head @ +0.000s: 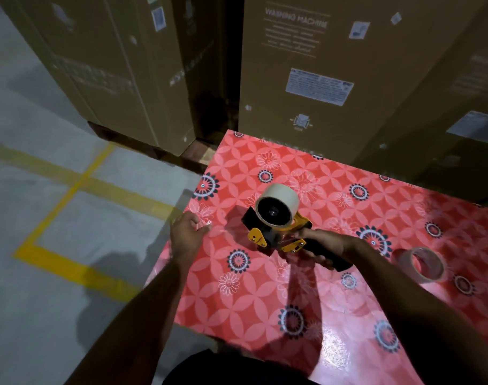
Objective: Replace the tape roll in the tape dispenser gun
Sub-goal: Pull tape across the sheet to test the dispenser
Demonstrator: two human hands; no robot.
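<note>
Gun: handle gripped by right hand, roll mounted, axis facing wearer. Left hand loosely curled, empty, left of roll. Spare roll on table, nearer right.

Red flower-patterned cover over the bench, glossy in the near part; tall brown cardboard boxes at the far side, one printed "WASHING MACHINE" with a white label; grey floor at left, crossed by yellow lines.

Dim, wide-angle warped view; glare on glossy tablecloth, blurred edges.
</note>
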